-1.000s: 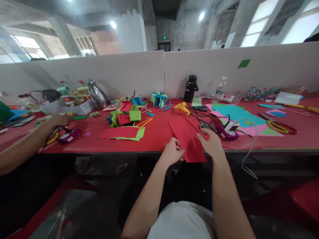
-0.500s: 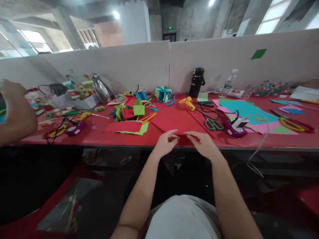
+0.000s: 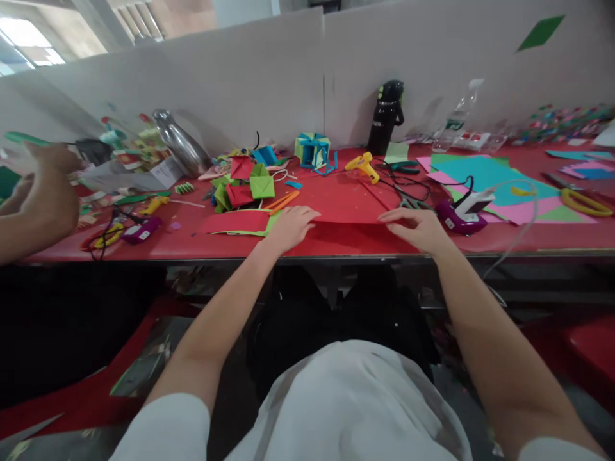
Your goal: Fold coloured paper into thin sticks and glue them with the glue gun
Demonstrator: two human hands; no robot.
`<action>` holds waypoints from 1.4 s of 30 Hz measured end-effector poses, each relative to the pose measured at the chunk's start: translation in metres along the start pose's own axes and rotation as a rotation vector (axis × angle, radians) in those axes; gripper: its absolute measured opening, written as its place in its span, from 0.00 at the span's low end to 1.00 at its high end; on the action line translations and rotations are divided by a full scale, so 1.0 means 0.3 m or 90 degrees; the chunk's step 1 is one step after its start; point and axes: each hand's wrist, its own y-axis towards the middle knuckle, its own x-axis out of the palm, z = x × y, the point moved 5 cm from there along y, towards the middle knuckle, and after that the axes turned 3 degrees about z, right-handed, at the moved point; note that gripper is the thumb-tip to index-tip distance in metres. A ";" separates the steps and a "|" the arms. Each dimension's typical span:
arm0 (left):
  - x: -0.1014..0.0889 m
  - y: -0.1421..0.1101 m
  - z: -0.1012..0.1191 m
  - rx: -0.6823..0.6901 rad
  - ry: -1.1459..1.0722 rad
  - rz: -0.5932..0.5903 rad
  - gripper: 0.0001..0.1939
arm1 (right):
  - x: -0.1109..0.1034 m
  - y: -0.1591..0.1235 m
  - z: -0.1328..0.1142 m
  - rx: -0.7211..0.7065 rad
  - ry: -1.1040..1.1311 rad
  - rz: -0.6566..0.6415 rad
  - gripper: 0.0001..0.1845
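Observation:
A sheet of red paper (image 3: 350, 216) spans the space between my two hands, just above the table's front edge; red on red, its outline is hard to make out. At its left end my left hand (image 3: 294, 227) is closed on the paper's edge. My right hand (image 3: 412, 227) pinches the opposite end between thumb and fingers. Left of my left hand lie red strips (image 3: 235, 221) over green paper. Behind them sits a heap of folded red and green paper pieces (image 3: 262, 182). Scissors (image 3: 412, 203), partly hidden, lie behind my right hand.
A yellow glue gun (image 3: 364, 168), a blue paper box (image 3: 313, 152) and a black bottle (image 3: 385, 118) stand farther back. Right of my hand are a purple power block (image 3: 459, 221) with a cable and coloured sheets (image 3: 485, 186). Another person's arm (image 3: 43, 192) is at far left.
My hands have moved apart, the left one leftward and the right one rightward, along the red paper. The view has tilted down. The other person's hand has shifted.

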 end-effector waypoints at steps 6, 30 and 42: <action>0.041 -0.006 0.014 0.052 -0.017 -0.056 0.15 | 0.055 0.001 -0.022 -0.071 -0.193 -0.116 0.11; 0.072 0.041 0.119 -0.065 -0.124 -0.081 0.12 | 0.258 0.074 -0.025 0.023 -0.302 -0.214 0.13; 0.072 0.031 0.224 -0.063 0.016 0.023 0.12 | 0.288 0.115 -0.036 0.142 -0.440 -0.224 0.19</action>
